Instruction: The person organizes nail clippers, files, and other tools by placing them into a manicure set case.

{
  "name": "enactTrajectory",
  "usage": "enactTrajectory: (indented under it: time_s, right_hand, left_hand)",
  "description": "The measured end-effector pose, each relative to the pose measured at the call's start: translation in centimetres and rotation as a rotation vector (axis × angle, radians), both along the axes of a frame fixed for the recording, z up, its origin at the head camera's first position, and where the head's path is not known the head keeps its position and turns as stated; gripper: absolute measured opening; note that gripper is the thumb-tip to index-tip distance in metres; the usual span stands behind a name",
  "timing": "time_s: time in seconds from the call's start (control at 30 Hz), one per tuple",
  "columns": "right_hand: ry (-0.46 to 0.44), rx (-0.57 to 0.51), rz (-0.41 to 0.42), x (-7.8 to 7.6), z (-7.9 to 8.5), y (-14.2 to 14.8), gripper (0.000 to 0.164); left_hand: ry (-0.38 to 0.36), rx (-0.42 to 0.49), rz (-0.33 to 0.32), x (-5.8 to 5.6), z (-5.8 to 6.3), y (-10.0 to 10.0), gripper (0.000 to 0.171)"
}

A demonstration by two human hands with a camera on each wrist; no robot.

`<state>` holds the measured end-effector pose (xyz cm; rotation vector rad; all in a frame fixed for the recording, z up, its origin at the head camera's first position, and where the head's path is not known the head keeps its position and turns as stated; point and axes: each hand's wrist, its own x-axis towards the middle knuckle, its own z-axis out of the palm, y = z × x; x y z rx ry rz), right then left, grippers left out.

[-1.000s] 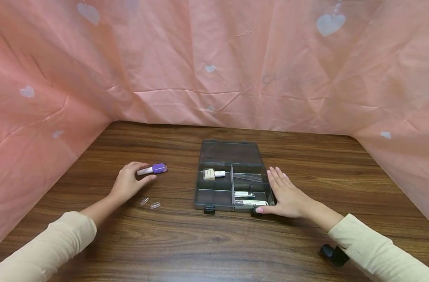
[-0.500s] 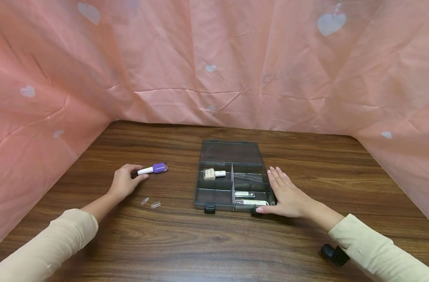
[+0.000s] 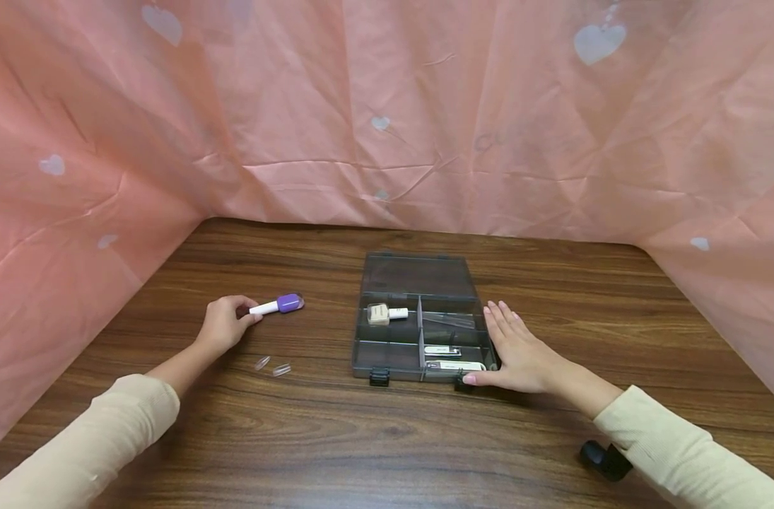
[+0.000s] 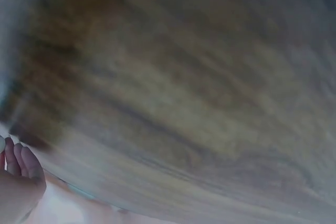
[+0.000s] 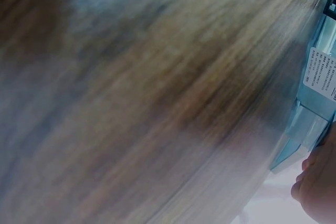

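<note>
A nail polish bottle (image 3: 289,303) with purple polish and a white cap lies on the table at the left. My left hand (image 3: 221,326) pinches the end of its cap between thumb and fingers. A dark see-through divided box (image 3: 387,352) lies with its lid open, and my right hand (image 3: 519,357) rests against its right side, fingers straight, thumb at the front corner. Inside are a cream nail polish bottle (image 3: 379,314), a small nail clipper (image 3: 442,350), a larger nail clipper (image 3: 454,365) and clear strips (image 3: 448,320).
Two clear nail tips (image 3: 281,370) lie on the wooden table (image 3: 336,438) near my left wrist. A black object (image 3: 606,461) sits partly under my right sleeve. Pink cloth (image 3: 418,141) with hearts hangs around the table. A printed label (image 5: 321,74) shows on the box in the right wrist view.
My left thumb and fingers have slid back along the nail polish bottle's cap and closed nearer its end. The bottle and my right hand have hardly moved.
</note>
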<state>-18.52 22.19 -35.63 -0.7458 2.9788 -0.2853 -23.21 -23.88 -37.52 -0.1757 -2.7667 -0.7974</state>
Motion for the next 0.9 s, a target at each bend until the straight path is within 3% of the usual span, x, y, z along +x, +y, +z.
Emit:
enactTrajectory:
  time_s: [0.17, 0.6, 0.9]
  right_hand:
    - [-0.008, 0.008, 0.001, 0.0, 0.0, 0.1, 0.116]
    - [0.002, 0.011, 0.007, -0.1, 0.0, 0.1, 0.115]
    - [0.006, 0.013, 0.01, -0.2, -0.1, 0.2, 0.115]
  left_hand:
    - [-0.005, 0.017, -0.003, 0.0, 0.1, 0.0, 0.018]
    - [0.069, 0.032, 0.006, 0.3, 0.5, -0.1, 0.018]
    - [0.051, 0.059, 0.003, 0.5, 1.1, 0.0, 0.019]
